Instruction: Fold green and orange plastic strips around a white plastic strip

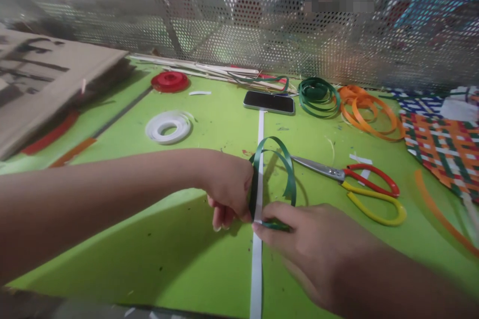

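Observation:
A long white strip [256, 269] runs from the near table edge up to a smartphone [269, 102], whose edge lies over its far end. A green strip [289, 169] curls in loops around the white one. My left hand [232, 184] is closed on the green strip, just left of the white strip. With thumb and forefinger, my right hand [299, 239] pinches the green strip where it crosses the white one. The exact fold between my fingertips is partly hidden. Scissors [339, 173] with one red and one yellow handle lie right of the loops, blades slightly apart or shut, I cannot tell.
White [153, 129] and red strip rolls [170, 81] lie at the left, with cardboard [75, 67] beyond. Green [318, 97] and orange coils [370, 112] sit at the back right, beside a woven multicoloured piece [445, 149]. A perforated metal panel [224, 35] borders the table's back.

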`<state>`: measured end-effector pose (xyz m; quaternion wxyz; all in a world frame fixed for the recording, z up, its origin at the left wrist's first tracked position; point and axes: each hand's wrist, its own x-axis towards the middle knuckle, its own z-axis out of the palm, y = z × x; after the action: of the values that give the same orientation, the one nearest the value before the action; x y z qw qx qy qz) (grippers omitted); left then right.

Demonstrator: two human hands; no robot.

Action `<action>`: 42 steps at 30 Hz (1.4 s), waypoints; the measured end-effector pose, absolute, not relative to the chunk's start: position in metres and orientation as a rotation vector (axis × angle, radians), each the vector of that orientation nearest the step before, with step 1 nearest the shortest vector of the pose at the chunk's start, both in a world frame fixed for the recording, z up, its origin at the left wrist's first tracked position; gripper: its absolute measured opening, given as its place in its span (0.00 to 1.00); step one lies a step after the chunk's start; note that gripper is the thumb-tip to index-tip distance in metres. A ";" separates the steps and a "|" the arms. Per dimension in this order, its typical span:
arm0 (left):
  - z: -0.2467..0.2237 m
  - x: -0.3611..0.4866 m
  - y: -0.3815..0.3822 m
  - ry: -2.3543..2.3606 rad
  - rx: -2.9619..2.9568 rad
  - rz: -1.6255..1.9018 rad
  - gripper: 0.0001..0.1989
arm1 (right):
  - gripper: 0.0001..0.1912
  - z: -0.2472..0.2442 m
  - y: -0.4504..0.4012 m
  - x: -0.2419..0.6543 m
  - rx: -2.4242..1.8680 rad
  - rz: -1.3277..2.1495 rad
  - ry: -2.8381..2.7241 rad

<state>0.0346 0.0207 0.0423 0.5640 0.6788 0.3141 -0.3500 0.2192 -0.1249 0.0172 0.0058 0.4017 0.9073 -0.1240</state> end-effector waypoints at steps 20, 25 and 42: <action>0.032 0.013 0.004 0.847 1.573 -0.604 0.13 | 0.14 0.026 -0.126 0.218 1.171 -0.246 2.950; 0.036 0.012 0.003 0.852 1.612 -0.612 0.12 | 0.18 0.023 -0.127 0.218 1.195 -0.153 3.041; 0.033 0.011 0.001 0.886 1.573 -0.618 0.11 | 0.21 0.020 -0.125 0.209 1.405 -0.151 3.040</action>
<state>0.0108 0.0014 0.0328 0.5782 0.6726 0.3788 -0.2641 0.2090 -0.1252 0.0199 -0.1051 0.4169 0.9017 -0.0449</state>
